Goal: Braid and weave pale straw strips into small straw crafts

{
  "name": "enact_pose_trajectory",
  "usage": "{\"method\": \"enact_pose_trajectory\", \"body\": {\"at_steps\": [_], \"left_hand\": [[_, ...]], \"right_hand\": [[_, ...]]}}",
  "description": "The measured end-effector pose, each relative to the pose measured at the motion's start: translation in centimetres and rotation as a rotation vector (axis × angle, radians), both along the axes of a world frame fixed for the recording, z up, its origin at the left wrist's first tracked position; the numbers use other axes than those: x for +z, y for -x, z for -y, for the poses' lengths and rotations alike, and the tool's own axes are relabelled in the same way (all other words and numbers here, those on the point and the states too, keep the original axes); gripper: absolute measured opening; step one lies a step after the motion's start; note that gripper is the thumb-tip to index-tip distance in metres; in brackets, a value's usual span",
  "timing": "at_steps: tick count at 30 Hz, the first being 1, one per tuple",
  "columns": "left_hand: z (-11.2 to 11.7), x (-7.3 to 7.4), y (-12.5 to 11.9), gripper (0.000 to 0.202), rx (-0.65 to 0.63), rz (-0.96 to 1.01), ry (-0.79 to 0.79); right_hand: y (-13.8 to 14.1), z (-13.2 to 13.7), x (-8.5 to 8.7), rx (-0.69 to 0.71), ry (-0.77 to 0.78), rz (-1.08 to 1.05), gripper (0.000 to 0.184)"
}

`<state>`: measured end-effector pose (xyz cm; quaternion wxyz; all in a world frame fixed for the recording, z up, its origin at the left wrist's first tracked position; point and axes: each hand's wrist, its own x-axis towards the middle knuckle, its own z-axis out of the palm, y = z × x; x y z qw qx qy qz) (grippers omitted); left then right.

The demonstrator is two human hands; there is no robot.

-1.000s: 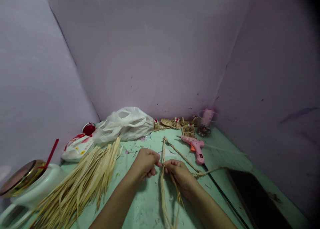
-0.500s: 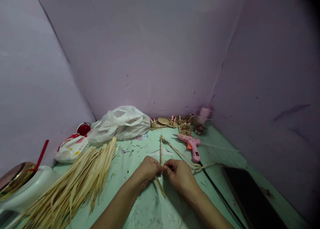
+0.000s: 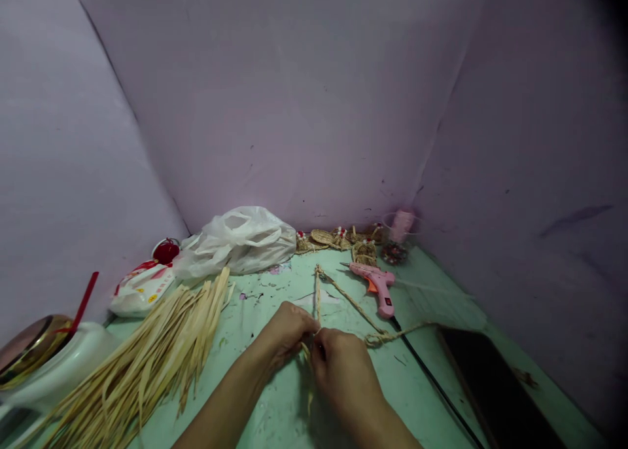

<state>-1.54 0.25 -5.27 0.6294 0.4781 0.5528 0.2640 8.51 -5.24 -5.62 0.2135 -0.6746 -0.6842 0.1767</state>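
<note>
My left hand (image 3: 284,334) and my right hand (image 3: 341,370) meet low in the middle over the green table (image 3: 275,410). Both have fingers pinched on pale straw strands (image 3: 309,357) where they join a braided straw cord (image 3: 318,292). That cord runs away from me, bends at its far end, and comes back to the right as a twisted length (image 3: 387,334). Loose strand ends hang below my hands. My right hand covers most of the join.
A big bundle of straw strips (image 3: 147,364) lies at left, beside a white pot with a gold lid (image 3: 34,357). A white plastic bag (image 3: 240,239), small woven pieces (image 3: 338,239), a pink glue gun (image 3: 375,285) with black cable, and a dark slab (image 3: 490,390) surround the work.
My hands have drawn closer to me and together, the right one sliding left over the strands. The hanging strand ends have been pulled up shorter.
</note>
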Motion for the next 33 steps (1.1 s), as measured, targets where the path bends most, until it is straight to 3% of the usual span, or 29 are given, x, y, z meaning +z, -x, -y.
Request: {"method": "enact_pose_trajectory", "body": {"at_steps": [4, 8, 10, 12, 14, 21, 25, 29, 33], "left_hand": [[-0.4, -0.9, 0.6, 0.003, -0.051, -0.022, -0.052], [-0.5, -0.8, 0.9, 0.007, -0.117, -0.059, -0.011], [-0.5, -0.6, 1.1, 0.008, -0.149, -0.059, -0.012], [-0.6, -0.6, 1.1, 0.008, -0.173, -0.051, -0.011], [-0.6, -0.8, 1.2, 0.008, -0.194, -0.046, -0.014], [-1.1, -1.2, 1.5, 0.007, -0.271, -0.133, -0.199], [-0.8, -0.1, 1.8, 0.009, -0.275, -0.447, -0.301], [1.5, 1.3, 0.4, 0.008, -0.226, -0.744, -0.401], [4.3, 1.2, -2.2, 0.011, -0.141, -0.833, -0.526]], "right_hand": [[-1.1, -0.8, 0.0, 0.038, 0.085, -0.172, 0.023], [-2.8, -2.8, -0.1, -0.1, 0.02, -0.51, 0.023], [-2.9, -3.4, -0.4, -0.141, 0.164, -0.787, 0.018], [-2.3, -3.6, -0.8, -0.142, 0.403, -1.057, 0.011], [-1.8, -3.6, -1.2, -0.126, 0.536, -1.191, 0.007], [-1.9, -3.8, -2.1, -0.128, 0.439, -0.95, 0.007], [-2.0, -3.9, -2.7, -0.077, 0.425, -0.977, 0.009], [-1.9, -3.8, -2.8, -0.084, 0.422, -1.03, 0.007], [-2.0, -3.5, -2.8, -0.144, 0.442, -1.132, 0.007]]}}
